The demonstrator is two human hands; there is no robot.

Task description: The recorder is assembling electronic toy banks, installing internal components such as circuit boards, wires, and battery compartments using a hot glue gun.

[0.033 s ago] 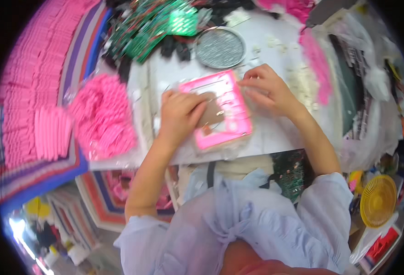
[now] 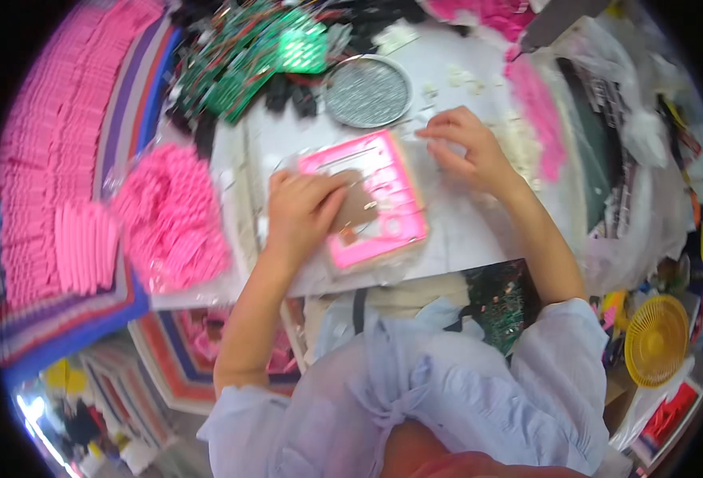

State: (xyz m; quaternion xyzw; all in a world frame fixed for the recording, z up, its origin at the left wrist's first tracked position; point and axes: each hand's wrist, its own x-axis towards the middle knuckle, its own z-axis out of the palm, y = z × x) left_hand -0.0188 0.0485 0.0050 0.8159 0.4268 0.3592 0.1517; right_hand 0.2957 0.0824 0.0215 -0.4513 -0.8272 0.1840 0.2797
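A flat pink-and-white package (image 2: 406, 227) with a brownish middle, partly wrapped in clear plastic, lies slightly tilted on the white table. My left hand (image 2: 300, 211) is closed on its left edge, thumb toward the brown part; the fingertips underneath are hidden. To the right of the package, my right hand (image 2: 473, 155) hovers with bent fingers, thumb and forefinger apart. Nothing shows between those fingers. Just beyond the package sits a round dish (image 2: 367, 92) with a pale rim and shiny silvery contents, too fine to make out.
A clear bag of pink ribbed pieces (image 2: 172, 219) lies left, beside stacked pink strips (image 2: 86, 247). Green circuit boards with wires (image 2: 244, 68) are heaped at the back. Small whitish pieces (image 2: 467, 78) are scattered back right. A yellow basket (image 2: 656, 341) stands lower right.
My right hand has drawn off the package's right edge, leaving a small gap. My left hand stays on the package. The whole view has shifted slightly.
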